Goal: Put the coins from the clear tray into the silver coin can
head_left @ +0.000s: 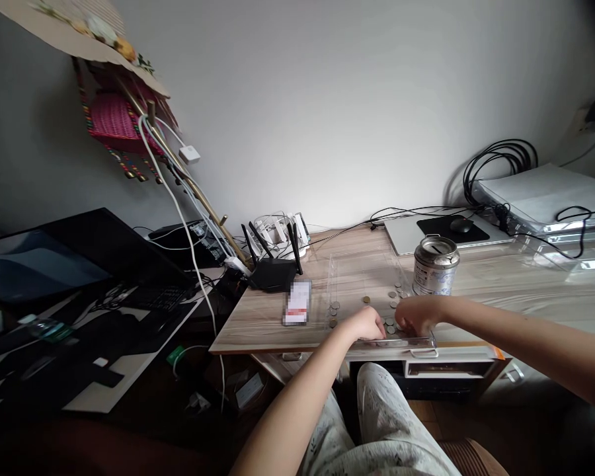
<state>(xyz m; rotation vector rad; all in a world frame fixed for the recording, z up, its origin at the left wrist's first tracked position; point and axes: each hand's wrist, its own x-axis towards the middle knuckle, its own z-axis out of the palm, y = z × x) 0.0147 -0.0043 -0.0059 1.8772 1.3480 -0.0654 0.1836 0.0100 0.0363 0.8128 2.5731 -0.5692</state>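
Clock is centred on the clear tray, my seat at 6. The grey-white wall (337,119) fills everything at 12. Under it runs my wood-grain surface (262,320), pretty busy at the edges tbh. Out at 9 there's a second surface (96,398), dim and cluttered, carrying a dark monitor (44,258). Around 10 to 11, a flower-trimmed hat (54,39) sits above a pink woven basket (114,119), next to a slanted rod with white cables draped over it. A white-topped plastic stack (560,188) is over at 2, coiled black cable just behind it.

The tray (401,342) itself is see-through, right at the front edge of the surface. Flat silver laptop (401,239) at 2, dark mouse pad and mouse (461,225) on top; black router (272,274) between 9 and 10.

My left hand (369,324) is at 6 over the tray's near edge, fingers curled together; my right hand (414,314) is at 4, bent down over the coins. Can't tell if either is pinching one. Metal tin (434,272) upright at 3, slot in its lid. Phone (297,303) at 9. Smallest: the coins (366,299), scattered across the tray, mostly on the right half.
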